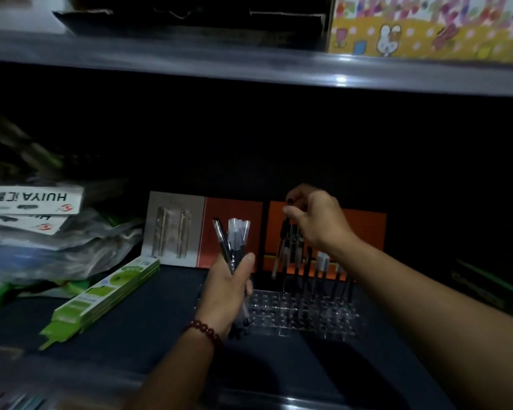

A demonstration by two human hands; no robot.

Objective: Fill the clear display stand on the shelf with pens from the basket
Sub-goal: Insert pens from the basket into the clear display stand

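The clear display stand with rows of holes sits on the dark shelf, low in the middle. Several pens stand upright in its back rows. My left hand grips a bundle of pens just left of the stand, their clear caps pointing up. My right hand is raised over the back of the stand and pinches the top of a dark pen that hangs down toward the holes. The basket is out of sight.
Orange and grey product cards lean behind the stand. Green flat packs lie to the left, with plastic bags and white boxes beyond them. An upper shelf edge runs overhead, carrying a colourful box.
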